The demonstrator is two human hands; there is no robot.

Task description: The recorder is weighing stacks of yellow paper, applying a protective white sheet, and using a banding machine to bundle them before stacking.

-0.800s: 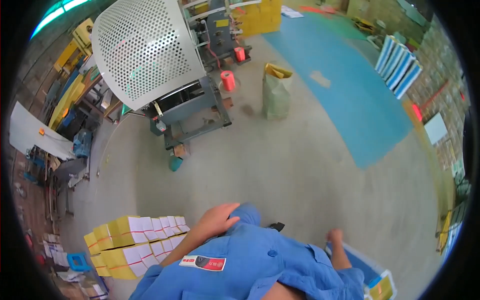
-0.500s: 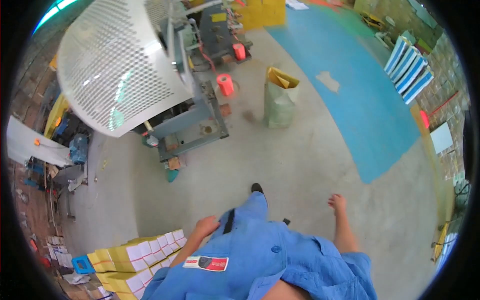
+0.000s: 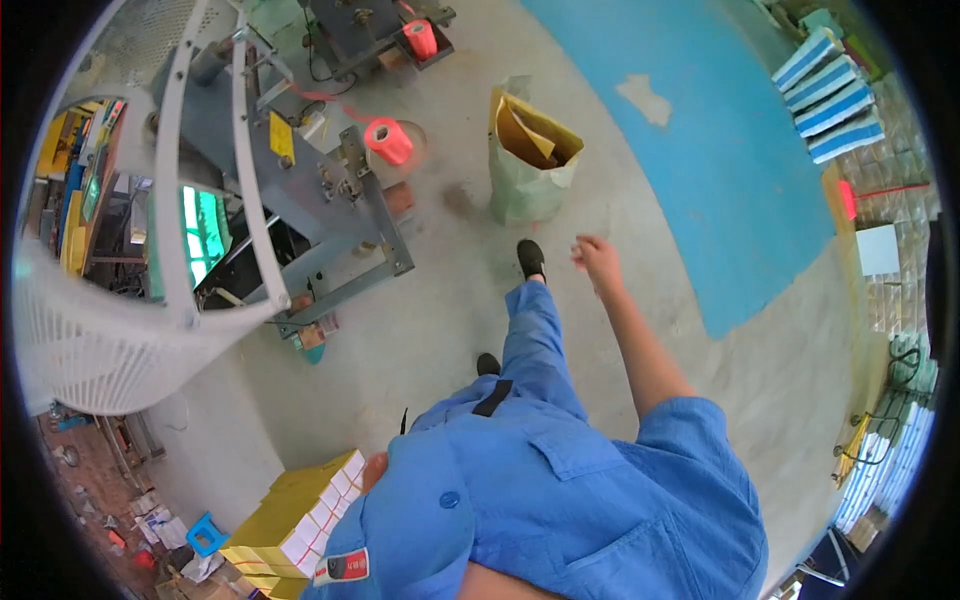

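Basically, blue floor area [image 3: 730, 190] right of centre, then grey machine [image 3: 318, 200] at left; perforated guard [image 3: 110, 350] curves round its near side, presumably as shielding. Yellow-and-white paper bundles [image 3: 290, 500] lower left, piled flush, likely to save space. Pale green sack [image 3: 527, 190] upright on grey floor [image 3: 420, 320], near and beyond the right hand, mouth open; yellow paper [image 3: 527, 135] inside probably stiffens it. Pink spool [image 3: 386, 150] stands beside machine, likely for feed. Right hand [image 3: 597, 262]: fingers loosely curled, nothing visible in it, apart from sack. Left hand [image 3: 375, 470]: mostly behind shirt [image 3: 590, 500], can't tell its grip.
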